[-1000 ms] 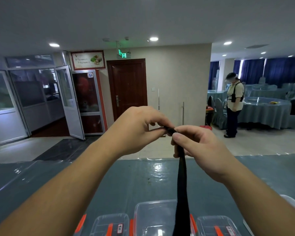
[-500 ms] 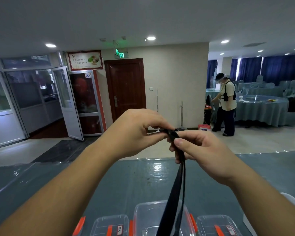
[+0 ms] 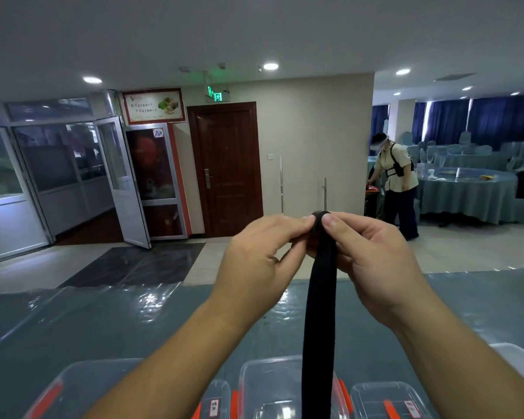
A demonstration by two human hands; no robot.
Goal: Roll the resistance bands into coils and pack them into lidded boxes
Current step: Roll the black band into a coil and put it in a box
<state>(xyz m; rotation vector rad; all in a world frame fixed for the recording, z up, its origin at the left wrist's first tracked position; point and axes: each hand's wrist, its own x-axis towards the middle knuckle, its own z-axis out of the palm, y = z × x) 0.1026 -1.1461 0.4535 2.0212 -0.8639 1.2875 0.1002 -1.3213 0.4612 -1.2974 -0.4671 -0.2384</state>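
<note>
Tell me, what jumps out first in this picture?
Two hands, left and right, meet mid-frame, pinching the rolled top of a black band that hangs straight down. Below it, clear boxes with orange clasps line the near edge of a grey-green table.

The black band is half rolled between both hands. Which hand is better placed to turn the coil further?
Probably the right hand: its thumb lies on top of the small coil of the black band, where the loose tail leaves. The left hand pinches the coil's side, steadying it.
</note>
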